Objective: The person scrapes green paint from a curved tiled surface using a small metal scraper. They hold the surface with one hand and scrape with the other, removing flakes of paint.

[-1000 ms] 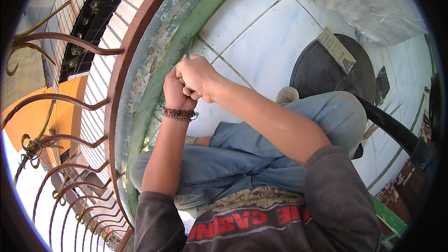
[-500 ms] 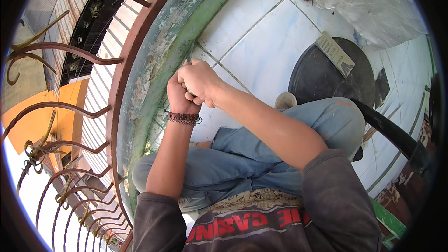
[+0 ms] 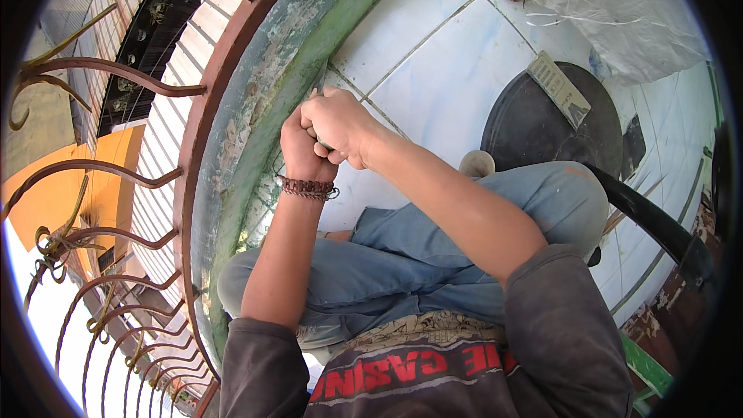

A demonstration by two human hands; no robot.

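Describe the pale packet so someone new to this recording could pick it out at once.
Find the big white sack at the upper right of the picture. Just below it, a round black disc lies on the tiled floor. The packet slants across the disc's upper part: flat, rectangular and straight-edged, unlike the dark circle beneath or the crumpled sack.
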